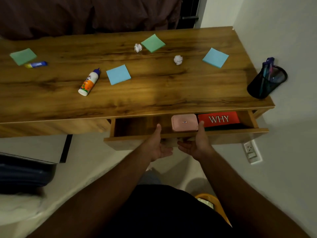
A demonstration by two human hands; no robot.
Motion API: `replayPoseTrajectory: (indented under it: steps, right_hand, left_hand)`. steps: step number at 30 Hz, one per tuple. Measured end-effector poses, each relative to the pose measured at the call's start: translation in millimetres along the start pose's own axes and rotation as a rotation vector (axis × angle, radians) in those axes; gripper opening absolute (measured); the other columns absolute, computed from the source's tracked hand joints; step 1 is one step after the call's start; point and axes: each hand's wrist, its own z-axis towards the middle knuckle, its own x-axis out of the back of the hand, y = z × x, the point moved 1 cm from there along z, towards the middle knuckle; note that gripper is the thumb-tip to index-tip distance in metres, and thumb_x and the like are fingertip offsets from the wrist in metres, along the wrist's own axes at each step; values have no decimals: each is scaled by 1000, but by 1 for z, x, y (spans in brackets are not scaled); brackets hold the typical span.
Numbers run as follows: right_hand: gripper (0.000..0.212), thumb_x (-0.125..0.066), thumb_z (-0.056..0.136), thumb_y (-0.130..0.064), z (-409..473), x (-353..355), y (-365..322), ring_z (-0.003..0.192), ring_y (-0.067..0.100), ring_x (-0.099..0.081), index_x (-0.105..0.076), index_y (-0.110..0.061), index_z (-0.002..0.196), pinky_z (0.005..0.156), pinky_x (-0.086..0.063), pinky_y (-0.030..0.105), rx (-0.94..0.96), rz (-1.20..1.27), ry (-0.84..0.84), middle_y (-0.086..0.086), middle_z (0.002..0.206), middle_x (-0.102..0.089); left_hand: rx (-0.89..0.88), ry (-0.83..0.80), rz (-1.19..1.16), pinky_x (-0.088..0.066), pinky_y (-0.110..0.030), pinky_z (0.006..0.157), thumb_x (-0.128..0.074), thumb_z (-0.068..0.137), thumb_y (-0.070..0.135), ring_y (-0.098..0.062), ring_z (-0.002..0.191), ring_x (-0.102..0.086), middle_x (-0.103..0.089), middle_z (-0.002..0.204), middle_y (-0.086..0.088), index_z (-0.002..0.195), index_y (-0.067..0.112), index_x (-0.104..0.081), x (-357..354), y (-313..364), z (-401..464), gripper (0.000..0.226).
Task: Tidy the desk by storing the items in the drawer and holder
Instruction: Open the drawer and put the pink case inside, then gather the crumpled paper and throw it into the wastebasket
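The wooden drawer (pixel 231 137) stands pulled out under the desk top (pixel 154 93). My left hand (pixel 158 145) and my right hand (pixel 197 143) both grip its front panel, thumbs over the top edge, fingers underneath. Inside lie a pink case (pixel 184 122) and a red book (pixel 218 119) reading WHY. On the desk lie a glue bottle (pixel 89 82), a glue stick (pixel 36 64), two blue sticky pads (pixel 118 74) (pixel 215 57) and two green ones (pixel 23 56) (pixel 153 43). A black mesh holder (pixel 266 81) with pens stands at the right edge.
Two crumpled paper balls (pixel 138 47) (pixel 178 59) lie on the desk. A white wall with a socket (pixel 252 151) is at the right. A dark bed (pixel 85 12) lies behind the desk. An orange bin (pixel 214 206) sits by my right arm.
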Motion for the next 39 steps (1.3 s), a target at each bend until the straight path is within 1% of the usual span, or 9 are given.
replayPoseTrajectory:
  steps: [5, 9, 14, 18, 20, 24, 29, 36, 39]
  right_hand:
    - [70, -30, 88, -75, 26, -19, -27, 98, 31, -63, -52, -14, 114, 87, -53, 47, 38, -66, -9, 13, 111, -58]
    - [65, -37, 89, -72, 41, -37, -48, 97, 31, -64, -51, -13, 113, 80, -55, 46, 45, -64, 20, 14, 111, -59]
    - [50, -37, 92, -66, 50, -56, -62, 94, 30, -62, -49, -17, 94, 89, -52, 49, 41, 92, 51, 14, 105, -58]
    - [62, -43, 93, -62, 51, -56, -53, 96, 30, -64, -52, -7, 120, 70, -58, 40, 53, 131, 72, 21, 119, -59]
    - [69, -49, 91, -62, 50, -53, -52, 100, 31, -64, -47, -6, 132, 74, -56, 40, 54, 51, 60, 21, 126, -58]
    - [48, -55, 91, -55, 39, -47, -56, 106, 32, -62, -49, -20, 122, 93, -50, 49, 25, -172, 31, 13, 117, -60]
    - [41, -57, 91, -50, 19, -47, -62, 106, 24, -63, -54, -19, 118, 89, -50, 45, 47, -335, 42, 9, 113, -66]
    - [41, -54, 94, -45, 10, -80, -95, 105, 24, -67, -61, -13, 119, 79, -53, 39, 238, -373, -54, 10, 113, -71]
    - [38, -55, 95, -41, 17, -103, -103, 104, 26, -68, -61, -13, 119, 88, -54, 45, 245, -364, -85, 10, 113, -70]
  left_hand:
    - [-8, -10, 4, -51, -47, 88, -41, 91, 65, -38, 117, -57, -51, 136, -24, 142, 8, -37, -6, 38, 26, 77]
    - [-15, 3, 8, -51, -47, 88, -47, 90, 63, -38, 116, -58, -54, 133, -24, 141, 8, -37, -10, 66, 39, 75]
    - [-11, 3, -164, -57, -42, 64, -54, 85, 64, -35, 105, -65, -55, 133, -20, 141, 13, -38, -14, 79, 50, 78]
    - [-16, -39, -248, -57, -40, 64, -54, 88, 58, -31, 106, -65, -58, 130, -16, 138, 11, -42, -10, 71, 55, 70]
    - [-6, -49, -202, -58, -40, 65, -57, 89, 53, -31, 106, -66, -55, 135, -13, 139, 16, -43, -10, 71, 55, 64]
    - [25, -88, 107, -58, -40, 70, -55, 92, 49, -29, 105, -65, -53, 136, -10, 140, 15, -42, -13, 75, 47, 60]
    - [10, -254, 301, -58, -37, 80, -49, 94, 52, -25, 105, -66, -61, 122, -13, 125, 10, -55, -16, 94, 31, 52]
    - [-176, -251, 269, -57, -41, 87, -49, 96, 47, -22, 101, -69, -72, 109, -6, 112, 17, -64, -6, 129, 24, 37]
    - [-218, -194, 204, -56, -43, 90, -49, 96, 48, -21, 101, -69, -71, 113, -6, 117, 16, -63, 3, 143, 26, 40]
